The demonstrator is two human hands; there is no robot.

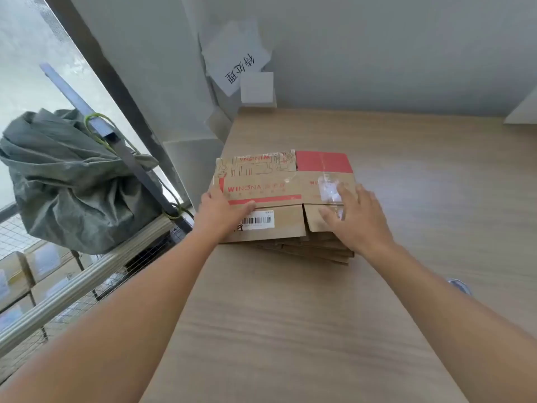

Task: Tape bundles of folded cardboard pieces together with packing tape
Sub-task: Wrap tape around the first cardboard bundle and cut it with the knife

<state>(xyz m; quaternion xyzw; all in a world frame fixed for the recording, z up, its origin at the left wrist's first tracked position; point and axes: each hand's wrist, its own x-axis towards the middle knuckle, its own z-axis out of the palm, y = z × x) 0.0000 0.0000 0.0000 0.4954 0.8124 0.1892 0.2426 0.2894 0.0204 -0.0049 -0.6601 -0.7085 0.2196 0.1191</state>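
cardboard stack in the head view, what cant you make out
Head view:
- cardboard stack: the piece count, since the lower layers are hidden under the top piece and the right hand.
- barcode label: the print is too small and blurred to read.
- blue object: mostly behind the right forearm, so it cannot be identified.

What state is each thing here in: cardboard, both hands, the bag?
Cardboard stack: flattened, piled on the table.
Left hand: open, resting on the stack's left edge.
Right hand: open, fingers spread flat on the top piece.
Grey bag: bulging, crumpled.
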